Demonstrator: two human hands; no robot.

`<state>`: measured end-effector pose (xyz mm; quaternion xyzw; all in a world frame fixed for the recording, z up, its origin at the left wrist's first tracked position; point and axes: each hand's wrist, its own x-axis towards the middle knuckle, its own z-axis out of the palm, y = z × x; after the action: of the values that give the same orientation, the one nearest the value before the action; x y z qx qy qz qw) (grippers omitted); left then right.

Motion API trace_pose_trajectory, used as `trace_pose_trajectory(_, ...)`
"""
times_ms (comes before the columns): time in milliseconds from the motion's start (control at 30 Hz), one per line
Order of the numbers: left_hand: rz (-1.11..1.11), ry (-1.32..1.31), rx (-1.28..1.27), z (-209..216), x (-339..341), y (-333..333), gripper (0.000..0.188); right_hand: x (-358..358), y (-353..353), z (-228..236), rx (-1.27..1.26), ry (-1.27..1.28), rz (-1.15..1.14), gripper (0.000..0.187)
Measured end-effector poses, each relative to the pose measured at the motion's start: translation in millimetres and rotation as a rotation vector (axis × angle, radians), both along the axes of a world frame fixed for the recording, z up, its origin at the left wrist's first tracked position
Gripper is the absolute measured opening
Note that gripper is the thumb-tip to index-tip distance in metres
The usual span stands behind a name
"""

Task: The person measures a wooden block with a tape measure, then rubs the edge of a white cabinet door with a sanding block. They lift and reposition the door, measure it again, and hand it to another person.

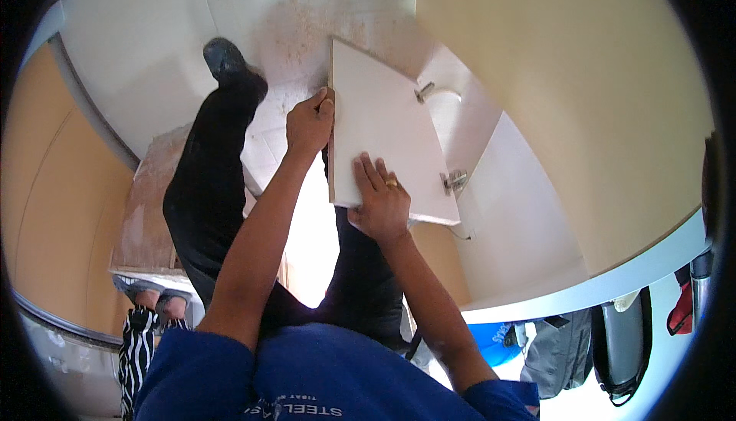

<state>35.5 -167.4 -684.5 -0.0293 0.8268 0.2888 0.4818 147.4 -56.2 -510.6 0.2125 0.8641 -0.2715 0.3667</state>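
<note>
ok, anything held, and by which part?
The door: left hand holds its edge opposite the hinges; right hand lies on its face.

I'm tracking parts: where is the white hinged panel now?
In the head view, the white hinged panel is slightly above and right of centre, the left grip at its left edge and the right grip on its face.

Door panel (387, 126) smooth, matt; hinges (454, 182) along its RH edge shiny metal; trousers (207, 168) & T-shirt (330, 363) matt cloth; box (146, 218) rough, wood-like.
</note>
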Motion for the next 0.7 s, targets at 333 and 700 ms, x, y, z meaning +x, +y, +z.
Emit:
trace_pose_trajectory(333,-0.021,-0.095,-0.127,-249,-57,0,0.045,-12,10,-4,-0.135,-0.015,0.085,0.091)
trace_pose_trajectory(700,0.69,-0.742,0.279,50,-111,-42,0.04,-25,-2,30,0.029,-0.261,0.057,0.069)
